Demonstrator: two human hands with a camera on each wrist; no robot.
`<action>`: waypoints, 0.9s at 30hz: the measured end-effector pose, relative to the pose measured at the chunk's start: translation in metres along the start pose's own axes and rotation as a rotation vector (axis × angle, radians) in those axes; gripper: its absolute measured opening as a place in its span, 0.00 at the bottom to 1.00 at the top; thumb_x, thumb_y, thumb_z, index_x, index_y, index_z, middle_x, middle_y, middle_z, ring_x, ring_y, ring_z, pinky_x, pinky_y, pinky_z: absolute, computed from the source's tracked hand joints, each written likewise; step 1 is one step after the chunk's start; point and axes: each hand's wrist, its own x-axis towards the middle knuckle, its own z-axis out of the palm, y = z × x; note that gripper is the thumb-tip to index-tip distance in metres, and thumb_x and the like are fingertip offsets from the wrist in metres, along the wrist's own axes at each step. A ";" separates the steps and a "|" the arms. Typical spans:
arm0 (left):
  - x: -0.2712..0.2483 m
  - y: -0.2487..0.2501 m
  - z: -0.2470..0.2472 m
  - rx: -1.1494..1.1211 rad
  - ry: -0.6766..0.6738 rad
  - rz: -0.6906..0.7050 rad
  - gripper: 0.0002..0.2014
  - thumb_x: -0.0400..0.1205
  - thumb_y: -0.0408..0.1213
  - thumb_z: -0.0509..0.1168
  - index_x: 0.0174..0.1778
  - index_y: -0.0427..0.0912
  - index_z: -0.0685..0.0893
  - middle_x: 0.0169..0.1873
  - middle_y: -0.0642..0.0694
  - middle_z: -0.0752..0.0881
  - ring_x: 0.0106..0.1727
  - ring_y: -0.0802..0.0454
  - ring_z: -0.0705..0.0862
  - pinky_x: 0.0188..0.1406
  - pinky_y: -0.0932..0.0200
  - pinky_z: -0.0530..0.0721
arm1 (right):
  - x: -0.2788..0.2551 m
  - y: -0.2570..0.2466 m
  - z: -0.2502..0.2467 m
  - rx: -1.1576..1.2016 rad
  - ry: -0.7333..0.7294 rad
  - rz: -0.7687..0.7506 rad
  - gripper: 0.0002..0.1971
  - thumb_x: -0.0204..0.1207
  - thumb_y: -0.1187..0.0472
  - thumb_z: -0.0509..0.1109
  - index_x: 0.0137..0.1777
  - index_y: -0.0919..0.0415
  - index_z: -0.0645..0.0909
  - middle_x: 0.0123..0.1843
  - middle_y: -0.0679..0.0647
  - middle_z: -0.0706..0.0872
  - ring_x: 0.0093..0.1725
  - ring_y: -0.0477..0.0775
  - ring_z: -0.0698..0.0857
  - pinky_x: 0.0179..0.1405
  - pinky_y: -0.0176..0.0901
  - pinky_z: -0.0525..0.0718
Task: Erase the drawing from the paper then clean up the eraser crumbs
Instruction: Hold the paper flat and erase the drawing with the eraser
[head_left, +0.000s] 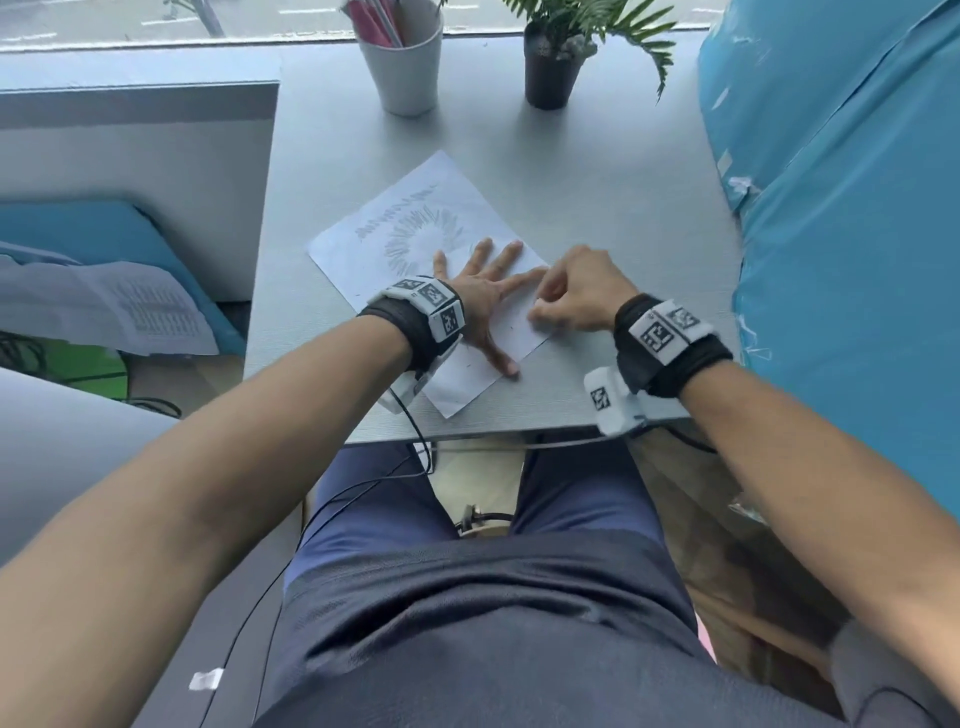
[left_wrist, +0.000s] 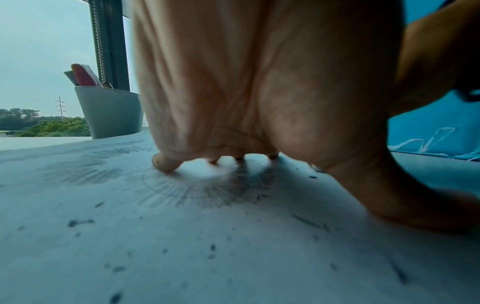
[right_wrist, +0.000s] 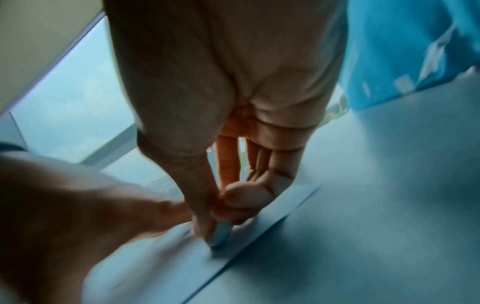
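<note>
A white sheet of paper lies skewed on the grey desk, with a grey pencil drawing of radiating strokes on its far half. My left hand lies flat on the sheet with fingers spread, pressing it down. Dark eraser crumbs are scattered over the paper near that palm. My right hand is curled at the sheet's right edge. In the right wrist view its thumb and fingers pinch a small pale eraser whose tip touches the paper.
A white cup of pens and a black potted plant stand at the desk's far edge. A blue plastic-wrapped bulk lines the right side. The desk's front edge runs just below my wrists.
</note>
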 end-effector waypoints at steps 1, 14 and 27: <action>0.000 0.000 0.001 -0.002 -0.002 0.001 0.73 0.54 0.74 0.78 0.85 0.67 0.35 0.85 0.55 0.26 0.84 0.43 0.24 0.73 0.13 0.36 | 0.003 0.003 -0.005 0.020 0.041 0.027 0.07 0.65 0.58 0.80 0.42 0.60 0.93 0.37 0.53 0.92 0.36 0.44 0.86 0.32 0.30 0.82; -0.001 -0.004 0.004 0.004 0.031 0.034 0.72 0.54 0.75 0.78 0.84 0.68 0.33 0.84 0.56 0.26 0.83 0.43 0.23 0.71 0.14 0.31 | 0.011 0.015 -0.022 -0.001 0.196 0.049 0.06 0.68 0.59 0.78 0.41 0.61 0.91 0.37 0.55 0.91 0.39 0.51 0.89 0.43 0.36 0.84; -0.034 0.019 0.037 0.235 0.108 0.535 0.41 0.84 0.67 0.48 0.90 0.49 0.49 0.88 0.48 0.44 0.89 0.49 0.43 0.84 0.38 0.37 | 0.013 0.030 -0.013 0.078 0.104 0.079 0.01 0.68 0.62 0.78 0.38 0.55 0.91 0.35 0.55 0.91 0.32 0.46 0.86 0.42 0.36 0.86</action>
